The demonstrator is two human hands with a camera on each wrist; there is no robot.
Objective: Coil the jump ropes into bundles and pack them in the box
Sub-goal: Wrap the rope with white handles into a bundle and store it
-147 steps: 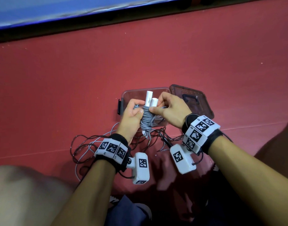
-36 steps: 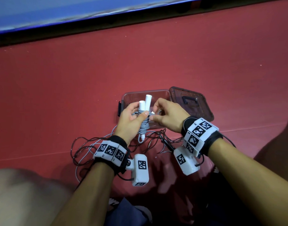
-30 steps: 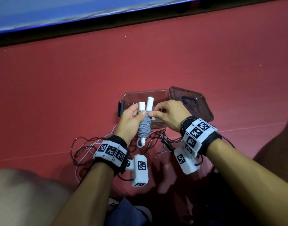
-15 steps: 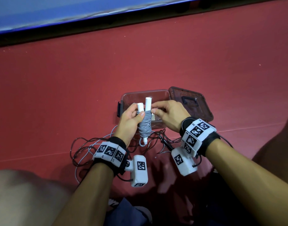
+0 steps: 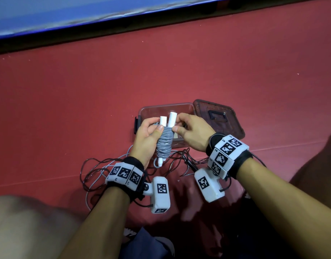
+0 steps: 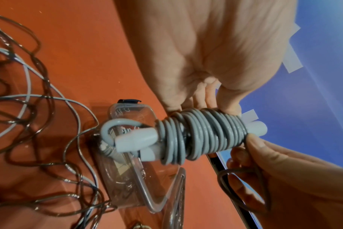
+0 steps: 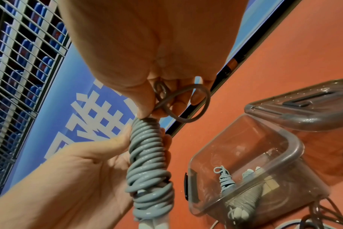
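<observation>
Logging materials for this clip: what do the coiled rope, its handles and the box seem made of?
Coiled rope: grey cord with a smooth, slightly glossy coat, probably PVC or rubber. Handles: matte white cylinders, likely plastic or foam. Box: clear, smoke-tinted hard plastic; its contents show through.

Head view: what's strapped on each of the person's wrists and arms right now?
Both forearms are bare, no sleeves. The left wrist and the right wrist each wear a black band ringed with white blocks printed with black square codes. A white boxy camera with a code sticker and a thin black cable hangs under each.
</observation>
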